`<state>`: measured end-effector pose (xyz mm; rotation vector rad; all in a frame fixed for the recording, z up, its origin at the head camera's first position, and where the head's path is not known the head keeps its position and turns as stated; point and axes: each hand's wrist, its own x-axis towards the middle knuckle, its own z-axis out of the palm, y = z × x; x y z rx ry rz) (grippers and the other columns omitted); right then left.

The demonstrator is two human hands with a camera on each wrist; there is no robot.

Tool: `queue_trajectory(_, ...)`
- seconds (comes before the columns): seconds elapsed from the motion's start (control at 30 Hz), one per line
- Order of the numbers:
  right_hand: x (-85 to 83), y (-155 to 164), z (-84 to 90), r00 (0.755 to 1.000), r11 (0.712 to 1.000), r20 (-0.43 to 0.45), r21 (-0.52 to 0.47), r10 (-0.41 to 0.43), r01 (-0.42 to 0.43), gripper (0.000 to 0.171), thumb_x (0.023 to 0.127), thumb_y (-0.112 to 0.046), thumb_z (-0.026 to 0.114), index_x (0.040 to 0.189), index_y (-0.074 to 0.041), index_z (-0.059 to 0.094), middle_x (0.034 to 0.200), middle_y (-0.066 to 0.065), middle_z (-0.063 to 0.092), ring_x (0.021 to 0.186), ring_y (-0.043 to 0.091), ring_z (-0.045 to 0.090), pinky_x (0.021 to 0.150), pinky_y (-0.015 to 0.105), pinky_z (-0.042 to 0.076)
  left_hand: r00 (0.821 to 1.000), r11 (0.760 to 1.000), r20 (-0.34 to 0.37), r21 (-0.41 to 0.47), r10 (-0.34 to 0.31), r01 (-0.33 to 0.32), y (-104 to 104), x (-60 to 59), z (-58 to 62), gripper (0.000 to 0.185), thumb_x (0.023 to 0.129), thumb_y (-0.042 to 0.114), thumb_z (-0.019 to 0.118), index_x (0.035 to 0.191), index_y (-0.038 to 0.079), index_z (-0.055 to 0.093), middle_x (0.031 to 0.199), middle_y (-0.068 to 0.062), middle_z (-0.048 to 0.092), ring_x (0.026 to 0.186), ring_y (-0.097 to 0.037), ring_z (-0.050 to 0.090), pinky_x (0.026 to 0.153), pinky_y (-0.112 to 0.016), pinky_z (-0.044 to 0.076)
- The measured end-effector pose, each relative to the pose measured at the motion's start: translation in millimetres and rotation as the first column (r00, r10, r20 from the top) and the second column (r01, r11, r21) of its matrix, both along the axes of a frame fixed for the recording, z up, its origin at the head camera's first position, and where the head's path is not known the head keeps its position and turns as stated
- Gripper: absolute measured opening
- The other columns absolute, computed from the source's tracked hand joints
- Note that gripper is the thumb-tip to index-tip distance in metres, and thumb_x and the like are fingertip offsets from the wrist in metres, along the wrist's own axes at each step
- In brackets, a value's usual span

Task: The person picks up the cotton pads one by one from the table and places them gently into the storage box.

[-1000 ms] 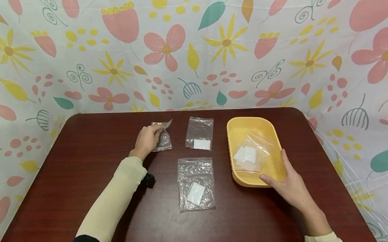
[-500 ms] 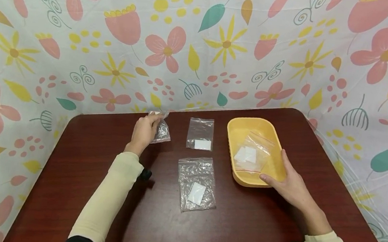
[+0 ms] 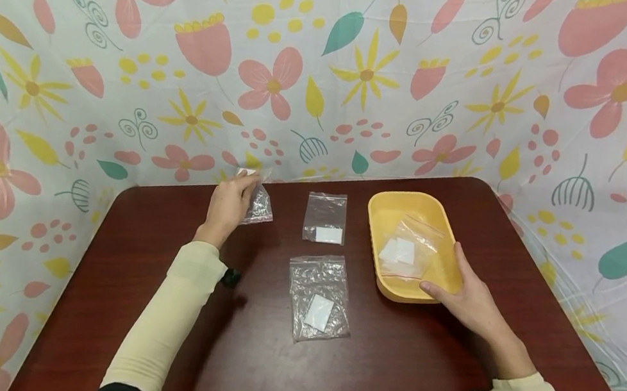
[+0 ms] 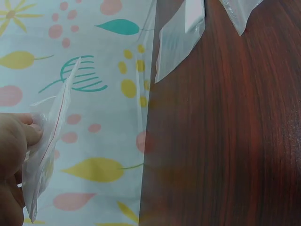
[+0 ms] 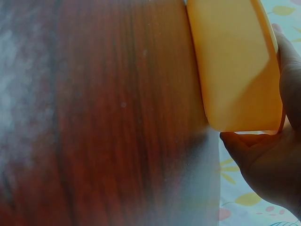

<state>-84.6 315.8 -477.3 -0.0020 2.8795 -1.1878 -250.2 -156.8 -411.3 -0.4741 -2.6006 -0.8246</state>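
Small clear zip bag (image 3: pixel 259 207) is sitting pinched in the left hand (image 3: pixel 225 208), by the far left edge of the table (image 3: pixel 269 377); its film is creasing and catching light, and a white insert (image 3: pixel 246 172) is showing at its upper end. Left wrist view is showing the bag nearly edge-on, tilting, a red line running along it. Yellow basket (image 3: pixel 405 205), oblong with rounded corners, is standing upright right of centre, its long sides running away from the person. The right hand (image 3: pixel 470 297) is gripping its near right corner. Inside, clear bags (image 3: pixel 427 235) with white inserts and red seal lines are lying overlapped (exact count unclear).
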Motion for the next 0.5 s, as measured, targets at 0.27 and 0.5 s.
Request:
queue_trajectory(0.27, 1.0, 0.1, -0.2, 1.0, 1.0, -0.003, 0.001, -0.004, 0.004, 0.116, 0.089, -0.05, 0.075, 0.161, -0.016, -0.01, 0.165, 0.023, 0.006, 0.142, 0.055, 0.023, 0.106, 0.071, 0.028, 1.0, 1.0, -0.009, -0.005, 0.001, -0.001, 1.0, -1.4, -2.9, 0.026, 0.105, 0.016, 0.056, 0.124, 0.011, 0.073, 0.131, -0.009, 0.066, 0.13, -0.03, 0.055, 0.093, -0.052, 0.052)
queue_trajectory(0.5, 0.9, -0.3, 0.2, 1.0, 1.0, -0.011, 0.001, -0.002, 0.002, 0.116, 0.089, -0.049, 0.075, 0.161, -0.016, -0.009, 0.165, 0.023, 0.006, 0.142, 0.055, 0.025, 0.106, 0.071, 0.029, 1.0, 1.0, 0.014, -0.02, -0.015, 0.015, 11.9, 1.4, -4.4, 0.028, 0.105, 0.017, 0.055, 0.128, 0.013, 0.071, 0.132, -0.009, 0.065, 0.133, -0.027, 0.052, 0.086, -0.047, 0.053)
